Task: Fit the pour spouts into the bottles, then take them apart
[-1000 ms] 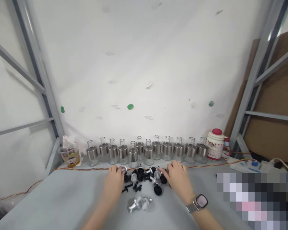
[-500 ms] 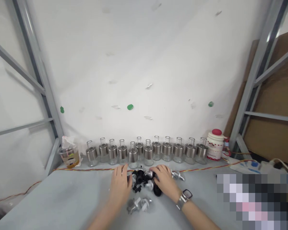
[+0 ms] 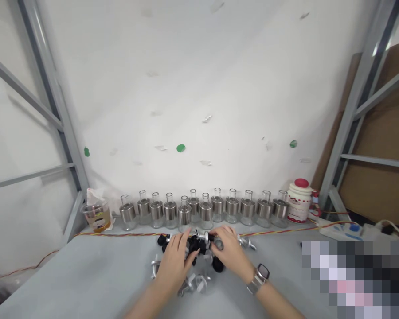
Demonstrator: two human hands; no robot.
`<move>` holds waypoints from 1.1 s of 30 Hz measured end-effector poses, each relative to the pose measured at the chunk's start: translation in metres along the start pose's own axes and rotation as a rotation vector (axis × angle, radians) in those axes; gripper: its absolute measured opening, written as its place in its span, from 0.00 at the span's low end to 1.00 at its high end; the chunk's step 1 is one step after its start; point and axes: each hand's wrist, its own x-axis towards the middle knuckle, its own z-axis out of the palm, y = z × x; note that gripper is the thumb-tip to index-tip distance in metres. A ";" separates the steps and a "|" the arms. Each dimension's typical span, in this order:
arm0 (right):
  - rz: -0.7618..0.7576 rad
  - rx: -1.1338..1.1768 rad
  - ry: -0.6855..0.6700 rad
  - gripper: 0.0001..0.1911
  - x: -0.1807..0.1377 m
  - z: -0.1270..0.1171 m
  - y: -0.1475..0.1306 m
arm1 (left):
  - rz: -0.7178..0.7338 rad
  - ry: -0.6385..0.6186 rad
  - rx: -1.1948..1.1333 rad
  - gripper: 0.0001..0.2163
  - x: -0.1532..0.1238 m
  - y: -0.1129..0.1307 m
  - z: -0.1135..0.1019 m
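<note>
A heap of black and silver bottle pour spouts (image 3: 197, 244) lies mid-table between my hands. My left hand (image 3: 176, 258) rests over the left side of the heap, thumb and fingers apart, with some pieces hidden beneath it. At the right side, my right hand (image 3: 228, 246) has its fingers curled around a silver-and-black pour spout (image 3: 218, 243), partly covered by the fingers. Nearer to me lie loose silver spouts (image 3: 201, 282), and one silver spout (image 3: 154, 266) sits left of my left hand. A round black part (image 3: 217, 264) is under my right hand.
Several glass bottles with metal sleeves (image 3: 184, 215) stand in a row along the wall. A cup of amber liquid (image 3: 98, 217) is at the left, a white jar with a red lid (image 3: 299, 201) at the right. A twisted wire (image 3: 133, 235) crosses behind the heap; a power strip (image 3: 341, 230) lies right.
My left hand has moved right, onto the heap, uncovering black and silver parts at its left. My right hand has shifted slightly, with a silver piece now showing at its fingers.
</note>
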 end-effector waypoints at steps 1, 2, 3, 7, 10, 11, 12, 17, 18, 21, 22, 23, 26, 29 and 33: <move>0.062 0.125 -0.023 0.10 0.000 -0.002 -0.003 | 0.023 0.002 -0.006 0.23 0.000 0.000 -0.001; 0.130 0.274 -0.075 0.09 0.000 -0.003 -0.006 | 0.053 -0.003 -0.009 0.23 0.000 0.000 -0.002; 0.194 0.432 -0.158 0.07 0.000 -0.005 -0.009 | 0.085 -0.015 -0.005 0.21 0.001 0.000 -0.003; 0.397 0.876 -0.522 0.11 -0.002 -0.009 -0.016 | 0.201 -0.087 0.128 0.09 0.000 -0.002 -0.005; 0.478 0.876 -0.548 0.18 -0.006 -0.003 -0.021 | 0.245 -0.106 0.216 0.09 -0.002 -0.002 -0.002; 0.483 0.820 -0.492 0.20 -0.008 0.001 -0.023 | 0.237 -0.101 0.219 0.08 -0.002 0.000 0.000; 0.480 0.753 -0.416 0.22 -0.009 0.006 -0.025 | 0.218 -0.102 0.217 0.08 -0.003 0.001 0.002; 0.516 0.587 -0.113 0.26 -0.012 0.025 -0.026 | 0.132 -0.192 0.168 0.05 -0.008 0.014 0.005; 0.543 0.594 -0.107 0.26 -0.012 0.027 -0.025 | 0.135 -0.211 0.140 0.06 -0.009 0.017 0.003; 0.622 0.669 -0.117 0.26 -0.012 0.030 -0.022 | 0.139 -0.223 0.057 0.07 -0.010 0.024 -0.001; 0.633 0.695 -0.115 0.26 -0.013 0.031 -0.022 | 0.128 -0.218 0.025 0.08 -0.010 0.025 -0.003; 0.634 0.710 -0.105 0.26 -0.014 0.032 -0.022 | 0.108 -0.216 -0.019 0.09 -0.009 0.026 -0.005; 0.626 0.701 -0.038 0.25 -0.017 0.038 -0.025 | -0.027 -0.249 -0.246 0.13 -0.009 0.028 -0.007; 0.615 0.657 0.079 0.24 -0.023 0.041 -0.032 | -0.234 -0.263 -0.547 0.18 -0.008 0.034 -0.003; 0.372 0.416 0.224 0.21 -0.030 0.029 -0.039 | -0.543 -0.289 -1.089 0.22 -0.005 0.042 0.006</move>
